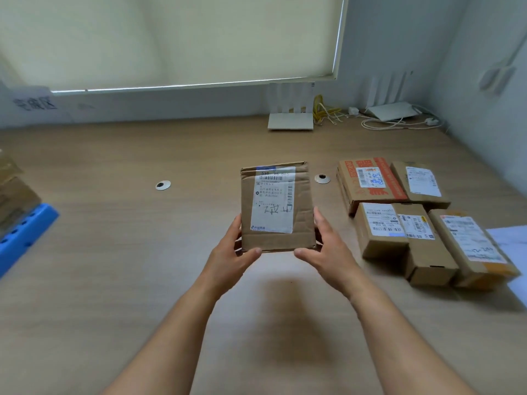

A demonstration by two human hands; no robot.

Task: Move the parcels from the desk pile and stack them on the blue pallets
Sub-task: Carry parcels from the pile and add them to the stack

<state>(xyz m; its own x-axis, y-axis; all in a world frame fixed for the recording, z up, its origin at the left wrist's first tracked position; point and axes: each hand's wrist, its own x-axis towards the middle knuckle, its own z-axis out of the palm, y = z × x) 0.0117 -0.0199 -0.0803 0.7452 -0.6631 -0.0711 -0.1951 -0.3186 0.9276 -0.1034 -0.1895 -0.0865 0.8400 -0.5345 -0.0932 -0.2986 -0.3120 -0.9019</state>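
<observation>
A brown cardboard parcel [302, 223] with a white shipping label hangs above the middle of the wooden desk [142, 280], its shadow below it. My left hand [231, 252] grips its left lower edge and my right hand [328, 246] grips its right lower edge, thumbs under the near side. The desk pile [422, 223] of several labelled parcels lies to the right. A blue pallet [22, 235] shows at the left edge, with stacked cardboard parcels [14, 195] on it, mostly cut off.
Two round cable grommets [163, 185] [322, 178] sit in the desk. A white router [291, 121], a second router [393, 111] and loose cables [399, 124] lie along the back wall. White paper [510, 238] lies at the right edge.
</observation>
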